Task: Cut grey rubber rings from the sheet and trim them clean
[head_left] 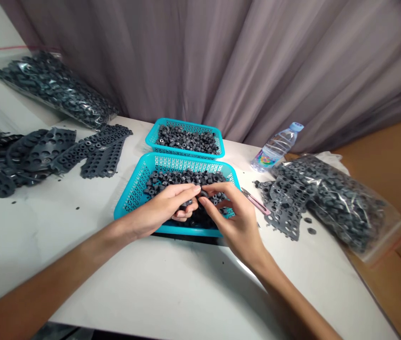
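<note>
Above the front turquoise basket, both hands meet. My left hand is closed, fingers curled around a small dark rubber piece that partly shows between thumb and fingers. My right hand pinches another small dark piece between thumb and index finger, touching the left fingertips; its exact shape is mostly hidden. Beneath them, many short black ring-like rubber pieces lie in the front basket.
Behind stands a second turquoise basket of similar pieces. Perforated black rubber sheets lie left, with a filled plastic bag behind. At right are a water bottle, a pink cutter knife, a punched sheet and another filled bag.
</note>
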Action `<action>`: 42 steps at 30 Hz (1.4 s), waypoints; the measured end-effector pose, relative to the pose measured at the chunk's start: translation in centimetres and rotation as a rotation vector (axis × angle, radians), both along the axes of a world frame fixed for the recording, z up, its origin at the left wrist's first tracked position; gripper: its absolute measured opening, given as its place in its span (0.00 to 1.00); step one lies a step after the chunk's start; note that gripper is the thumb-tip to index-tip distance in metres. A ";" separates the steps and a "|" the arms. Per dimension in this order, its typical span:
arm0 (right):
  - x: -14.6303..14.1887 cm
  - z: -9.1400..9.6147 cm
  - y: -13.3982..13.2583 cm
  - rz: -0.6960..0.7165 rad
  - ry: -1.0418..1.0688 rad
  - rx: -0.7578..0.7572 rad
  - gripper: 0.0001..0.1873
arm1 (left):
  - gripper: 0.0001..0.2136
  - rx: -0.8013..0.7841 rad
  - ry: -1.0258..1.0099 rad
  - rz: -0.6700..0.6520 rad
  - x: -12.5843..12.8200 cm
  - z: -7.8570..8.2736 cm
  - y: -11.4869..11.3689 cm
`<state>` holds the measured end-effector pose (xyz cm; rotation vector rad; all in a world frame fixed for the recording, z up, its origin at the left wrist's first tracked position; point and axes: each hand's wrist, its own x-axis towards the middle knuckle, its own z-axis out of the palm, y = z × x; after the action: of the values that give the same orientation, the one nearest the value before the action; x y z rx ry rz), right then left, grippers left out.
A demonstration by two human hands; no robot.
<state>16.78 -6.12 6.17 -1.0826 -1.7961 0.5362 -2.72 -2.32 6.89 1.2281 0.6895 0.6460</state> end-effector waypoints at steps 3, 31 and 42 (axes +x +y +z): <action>0.0 0.1 0.0 0.010 0.008 -0.005 0.07 | 0.13 0.001 -0.004 0.007 0.0 0.0 0.0; 0.4 0.4 0.5 0.063 0.243 -0.287 0.10 | 0.13 -0.060 -0.040 0.040 0.0 0.2 0.0; 0.2 0.3 0.3 0.002 0.229 -0.204 0.08 | 0.14 -0.036 -0.004 0.035 0.2 0.3 -0.1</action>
<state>17.02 -5.81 6.44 -1.1077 -1.5677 0.8248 -2.51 -2.38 7.20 1.1841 0.7174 0.6620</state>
